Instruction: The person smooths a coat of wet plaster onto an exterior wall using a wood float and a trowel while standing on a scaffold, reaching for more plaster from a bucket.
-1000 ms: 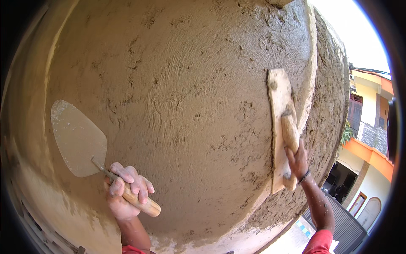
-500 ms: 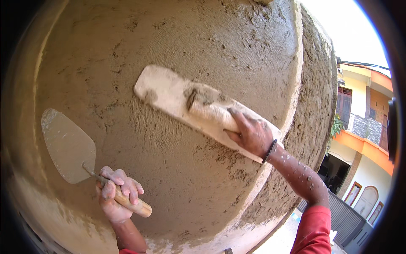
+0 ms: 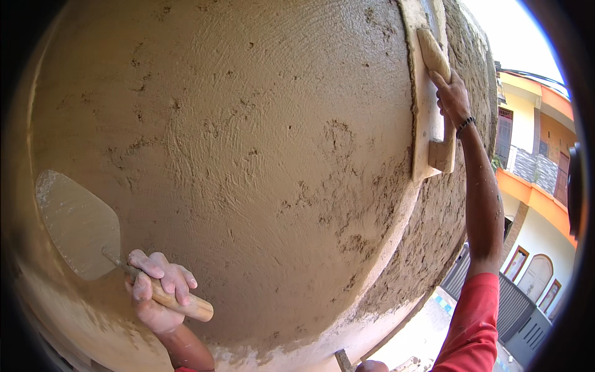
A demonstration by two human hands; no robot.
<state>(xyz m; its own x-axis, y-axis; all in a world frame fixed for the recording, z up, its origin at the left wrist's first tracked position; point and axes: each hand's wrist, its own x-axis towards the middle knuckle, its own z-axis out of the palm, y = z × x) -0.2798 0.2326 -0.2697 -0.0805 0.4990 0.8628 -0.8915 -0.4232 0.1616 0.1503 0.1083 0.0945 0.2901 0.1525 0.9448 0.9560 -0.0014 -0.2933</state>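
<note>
My right hand (image 3: 453,98) is wrapped round the handle of a long wooden plastering float (image 3: 425,133), high on the right. The float stands nearly upright, its face against the wall along a pale vertical strip (image 3: 400,229). At the lower left, my left hand (image 3: 160,288) grips the wooden handle of a pointed trowel (image 3: 80,226), whose grey blade tilts up and to the left in front of the wall. Wet brown plaster (image 3: 248,173) covers the wall between the two tools, smooth in places, with rough pits and ridges elsewhere.
Right of the strip lies a band of rougher plaster (image 3: 427,242), ending at the wall's edge. Beyond it stand a grey metal gate (image 3: 520,316) and a house with orange trim (image 3: 536,198). A paler wall base (image 3: 310,347) runs below the plaster.
My right hand has carried the float up and right, from slanting across the middle to nearly upright at the strip. The trowel in my left hand has shifted slightly left and down.
</note>
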